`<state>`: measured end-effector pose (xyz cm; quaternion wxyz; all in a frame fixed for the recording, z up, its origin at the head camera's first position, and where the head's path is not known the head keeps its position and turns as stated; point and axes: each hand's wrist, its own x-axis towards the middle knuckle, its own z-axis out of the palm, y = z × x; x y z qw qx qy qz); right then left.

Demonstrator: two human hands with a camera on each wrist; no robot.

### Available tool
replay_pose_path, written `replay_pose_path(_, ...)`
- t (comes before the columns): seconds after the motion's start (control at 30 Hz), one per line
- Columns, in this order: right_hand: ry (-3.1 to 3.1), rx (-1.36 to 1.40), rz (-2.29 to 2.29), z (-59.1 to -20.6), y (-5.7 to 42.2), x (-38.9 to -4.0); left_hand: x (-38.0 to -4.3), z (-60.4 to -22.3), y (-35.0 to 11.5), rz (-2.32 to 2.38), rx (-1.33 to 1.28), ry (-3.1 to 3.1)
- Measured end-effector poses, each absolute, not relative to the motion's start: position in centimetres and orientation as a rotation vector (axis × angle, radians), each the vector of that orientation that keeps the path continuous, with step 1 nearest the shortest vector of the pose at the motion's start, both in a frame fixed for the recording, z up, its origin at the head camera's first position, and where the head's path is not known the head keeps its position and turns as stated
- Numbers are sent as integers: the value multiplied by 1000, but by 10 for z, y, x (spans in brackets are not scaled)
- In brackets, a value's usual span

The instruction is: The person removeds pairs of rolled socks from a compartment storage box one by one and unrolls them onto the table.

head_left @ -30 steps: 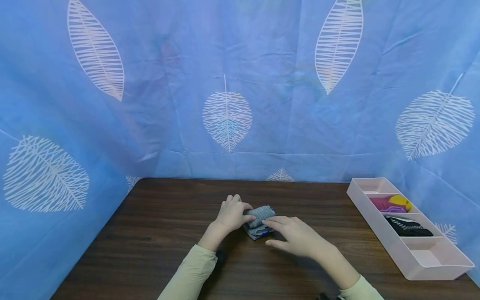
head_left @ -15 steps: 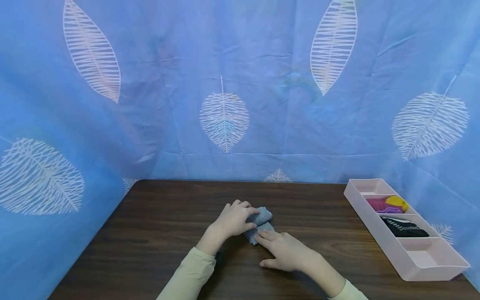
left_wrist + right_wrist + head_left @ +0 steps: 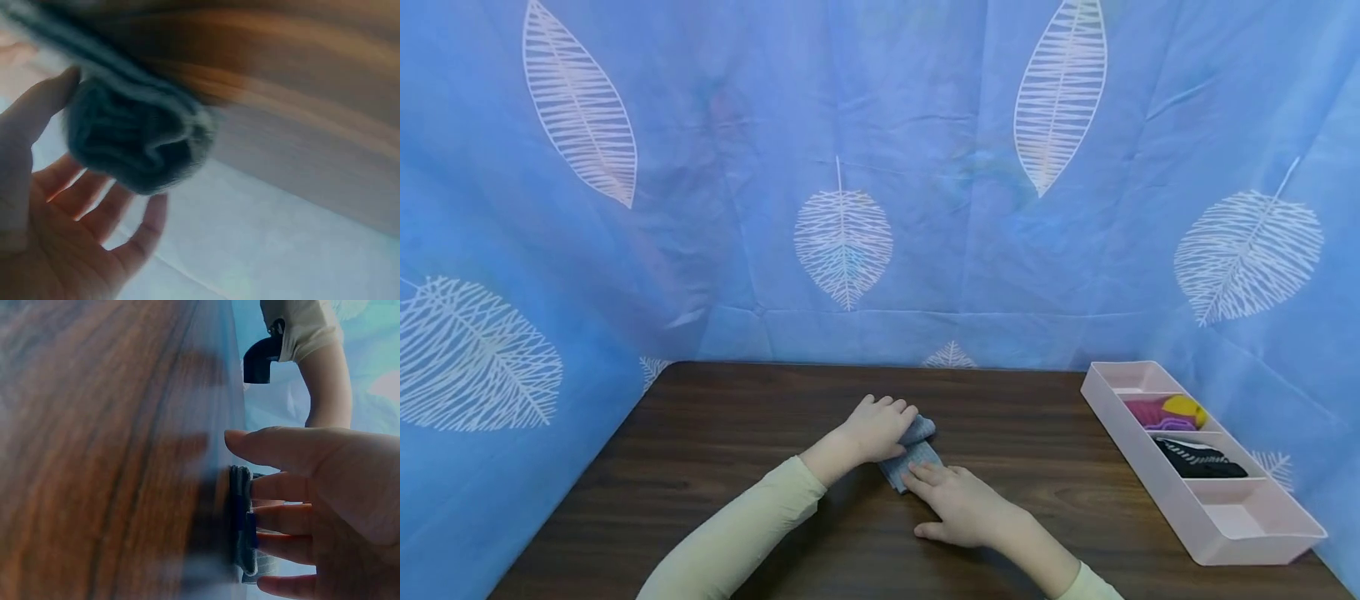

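Observation:
A grey ribbed sock (image 3: 919, 455) lies on the dark wooden table, its far end rolled up and its near end flat. My left hand (image 3: 874, 428) holds the roll from the left, thumb on the near side and fingers over the far side. The left wrist view shows the rolled sock end (image 3: 134, 134) from its side, coiled in layers between thumb and fingers. With fairly straight fingers, my right hand (image 3: 964, 505) presses on the flat near end, thumb held apart. In the right wrist view the folded sock layers (image 3: 242, 519) show blue patches beneath the fingertips.
A pale pink divided box (image 3: 1157, 492) stands at the table's right edge. One compartment holds magenta, yellow and purple fabric (image 3: 1165, 412); another holds a black and white striped bundle (image 3: 1198, 458). A blue leaf-patterned curtain (image 3: 925, 250) hangs behind the table (image 3: 737, 467).
My right hand has moved from beside the roll down to the sock's near end. The left hand has turned further over the roll, and more of the sock lies flat.

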<state>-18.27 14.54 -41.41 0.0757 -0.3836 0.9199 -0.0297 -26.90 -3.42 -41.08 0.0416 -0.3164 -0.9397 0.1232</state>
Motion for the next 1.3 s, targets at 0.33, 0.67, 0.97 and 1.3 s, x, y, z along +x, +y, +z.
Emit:
replay_pose_path(0.33,2762,-1156,-80,-417,144,-183,-287,-419,-46,475,-1168,-2652)
replay_pose_path(0.67,2752,-1143,-97,-415,143,-181,-311,-426,-59,383,-1195,-2540)
replay_pose_path(0.97,2750,-1150,-75,-413,143,-182,-334,-430,-70,340,-1145,-2525)
replay_pose_path(1.3,2749,-1155,-53,-412,146,-184,-361,-429,-77,293,-1090,-2651)
